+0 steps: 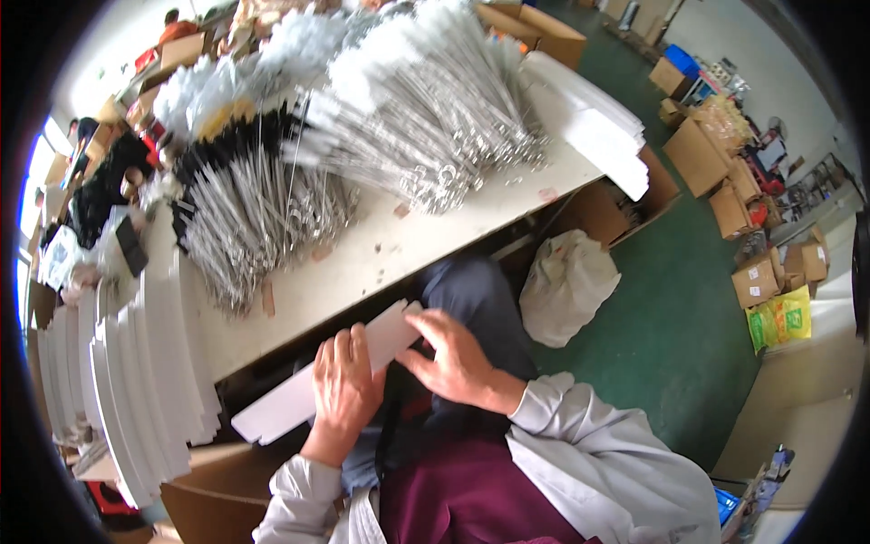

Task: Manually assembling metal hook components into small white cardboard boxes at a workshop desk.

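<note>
Below table edge [299, 317] | left hand [344, 388], right hand [456, 361] both gripping white card strip [281, 406]

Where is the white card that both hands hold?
In the head view, the white card sits low and centre-left, over the lap, just below the table edge.

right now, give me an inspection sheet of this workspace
surface: pale table, crowded at the far side
job's things: long white card held over the lap
clutter: heaps of wire brushes, white-tipped and black-tipped; card stacks at left and far right
grippers: left hand grips the card from above; right hand pinches its end
cables: nothing seen
surroundings: white sack on green floor, cardboard boxes, another person at the left
</note>
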A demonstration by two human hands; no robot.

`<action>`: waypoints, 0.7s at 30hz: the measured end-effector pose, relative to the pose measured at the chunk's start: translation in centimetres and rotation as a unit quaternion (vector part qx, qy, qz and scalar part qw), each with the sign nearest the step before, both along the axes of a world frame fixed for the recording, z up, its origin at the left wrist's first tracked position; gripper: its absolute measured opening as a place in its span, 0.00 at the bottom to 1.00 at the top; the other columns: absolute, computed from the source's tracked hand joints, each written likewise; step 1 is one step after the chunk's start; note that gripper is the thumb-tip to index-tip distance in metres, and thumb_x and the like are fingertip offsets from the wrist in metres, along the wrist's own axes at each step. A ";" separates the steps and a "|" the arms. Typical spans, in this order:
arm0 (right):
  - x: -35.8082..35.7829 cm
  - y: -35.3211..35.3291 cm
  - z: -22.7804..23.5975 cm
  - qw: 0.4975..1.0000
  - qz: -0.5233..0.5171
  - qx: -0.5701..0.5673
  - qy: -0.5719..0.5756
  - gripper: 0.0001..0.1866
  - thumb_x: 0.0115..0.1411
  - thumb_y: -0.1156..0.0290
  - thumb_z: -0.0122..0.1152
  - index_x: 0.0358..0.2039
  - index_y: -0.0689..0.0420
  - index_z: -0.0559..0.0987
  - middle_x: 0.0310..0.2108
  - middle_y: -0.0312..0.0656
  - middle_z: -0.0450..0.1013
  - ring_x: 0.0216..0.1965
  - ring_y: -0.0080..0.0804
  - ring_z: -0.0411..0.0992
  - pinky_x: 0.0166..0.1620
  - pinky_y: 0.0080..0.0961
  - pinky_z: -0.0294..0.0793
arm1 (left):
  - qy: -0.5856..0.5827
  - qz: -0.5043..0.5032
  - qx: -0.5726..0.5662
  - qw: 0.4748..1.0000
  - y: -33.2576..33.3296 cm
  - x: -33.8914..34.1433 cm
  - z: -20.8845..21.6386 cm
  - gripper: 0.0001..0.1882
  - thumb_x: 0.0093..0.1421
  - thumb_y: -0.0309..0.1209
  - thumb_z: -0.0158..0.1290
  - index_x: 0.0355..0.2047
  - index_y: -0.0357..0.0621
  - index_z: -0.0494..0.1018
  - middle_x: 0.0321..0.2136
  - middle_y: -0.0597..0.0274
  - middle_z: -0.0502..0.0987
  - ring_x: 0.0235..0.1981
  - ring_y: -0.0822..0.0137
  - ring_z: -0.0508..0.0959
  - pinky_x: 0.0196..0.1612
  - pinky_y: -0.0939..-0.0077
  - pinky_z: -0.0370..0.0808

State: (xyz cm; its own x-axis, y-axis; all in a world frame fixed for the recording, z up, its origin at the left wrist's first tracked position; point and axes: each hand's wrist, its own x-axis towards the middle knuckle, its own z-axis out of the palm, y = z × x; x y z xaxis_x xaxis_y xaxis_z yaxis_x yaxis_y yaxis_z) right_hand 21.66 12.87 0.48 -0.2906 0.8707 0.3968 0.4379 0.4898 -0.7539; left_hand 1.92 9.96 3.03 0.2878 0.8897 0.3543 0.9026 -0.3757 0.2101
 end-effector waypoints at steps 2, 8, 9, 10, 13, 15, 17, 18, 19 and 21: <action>0.2 -0.3 -1.3 0.992 0.009 -0.124 0.006 0.26 0.58 0.70 0.73 0.53 0.68 0.74 0.43 0.58 0.77 0.43 0.56 0.78 0.46 0.44 0.79 | 0.012 -0.017 0.015 1.000 -0.1 -0.1 -0.4 0.35 0.50 0.31 0.65 0.56 0.28 0.67 0.42 0.44 0.74 0.41 0.46 0.76 0.49 0.54 0.74; 1.3 1.0 -1.4 0.970 0.066 -0.228 0.042 0.20 0.66 0.62 0.69 0.49 0.65 0.79 0.39 0.46 0.81 0.39 0.30 0.79 0.43 0.29 0.80 | -0.007 -0.011 -0.004 1.000 -0.9 -0.4 -1.1 0.37 0.47 0.30 0.67 0.57 0.31 0.66 0.42 0.45 0.73 0.42 0.45 0.76 0.49 0.52 0.74; 1.1 1.1 -1.8 0.967 0.072 -0.237 0.056 0.20 0.66 0.62 0.69 0.49 0.66 0.78 0.39 0.46 0.81 0.40 0.30 0.79 0.44 0.30 0.80 | -0.006 -0.004 -0.005 1.000 -1.0 -0.4 -1.2 0.37 0.46 0.30 0.66 0.57 0.32 0.67 0.42 0.44 0.73 0.42 0.45 0.76 0.49 0.52 0.74; 1.3 1.3 -2.0 0.963 0.079 -0.246 0.069 0.20 0.67 0.61 0.68 0.48 0.66 0.78 0.39 0.46 0.81 0.40 0.31 0.79 0.45 0.30 0.79 | -0.008 -0.007 0.003 1.000 -0.9 -0.2 -1.2 0.37 0.46 0.30 0.66 0.57 0.32 0.67 0.42 0.44 0.73 0.42 0.45 0.76 0.49 0.52 0.74; 1.1 1.4 1.5 0.942 0.097 -0.314 0.074 0.20 0.68 0.60 0.67 0.47 0.66 0.78 0.38 0.44 0.81 0.35 0.27 0.79 0.35 0.26 0.79 | -0.011 -0.018 0.005 1.000 -0.8 -0.7 -1.6 0.37 0.45 0.29 0.66 0.57 0.31 0.67 0.44 0.44 0.74 0.41 0.45 0.76 0.48 0.53 0.74; 1.3 1.5 2.0 0.898 0.107 -0.414 0.102 0.21 0.69 0.57 0.65 0.47 0.66 0.78 0.37 0.43 0.80 0.29 0.23 0.79 0.25 0.21 0.77 | -0.012 -0.028 0.013 0.999 -0.8 -0.7 -1.7 0.37 0.45 0.29 0.66 0.56 0.31 0.67 0.44 0.44 0.74 0.40 0.45 0.76 0.48 0.53 0.74; 1.3 1.5 2.2 0.895 0.105 -0.422 0.097 0.21 0.69 0.57 0.65 0.47 0.66 0.77 0.38 0.43 0.80 0.28 0.23 0.79 0.24 0.21 0.77 | -0.012 -0.036 0.020 0.999 -0.9 -0.9 -2.0 0.37 0.45 0.29 0.66 0.56 0.31 0.68 0.45 0.44 0.74 0.40 0.45 0.76 0.47 0.52 0.74; 1.3 1.6 2.3 0.890 0.108 -0.433 0.092 0.21 0.69 0.57 0.64 0.46 0.66 0.77 0.38 0.43 0.80 0.28 0.24 0.79 0.24 0.20 0.78 | -0.014 -0.036 0.019 0.999 -1.0 -1.0 -2.2 0.37 0.45 0.29 0.66 0.56 0.31 0.68 0.46 0.43 0.75 0.40 0.45 0.76 0.48 0.52 0.75; 1.3 1.7 2.1 0.891 0.105 -0.432 0.093 0.21 0.69 0.57 0.64 0.46 0.66 0.77 0.38 0.43 0.80 0.28 0.24 0.79 0.24 0.20 0.78 | -0.015 -0.035 0.017 0.999 -1.0 -1.0 -2.4 0.37 0.45 0.29 0.67 0.56 0.31 0.68 0.47 0.42 0.75 0.40 0.45 0.77 0.48 0.52 0.75; 1.3 1.8 1.8 0.857 0.160 -0.471 0.132 0.21 0.70 0.57 0.63 0.46 0.66 0.77 0.37 0.43 0.79 0.24 0.24 0.79 0.22 0.19 0.78 | -0.022 -0.047 0.009 0.999 -1.2 -0.9 -2.3 0.37 0.45 0.30 0.67 0.56 0.31 0.68 0.48 0.41 0.75 0.41 0.44 0.77 0.48 0.52 0.75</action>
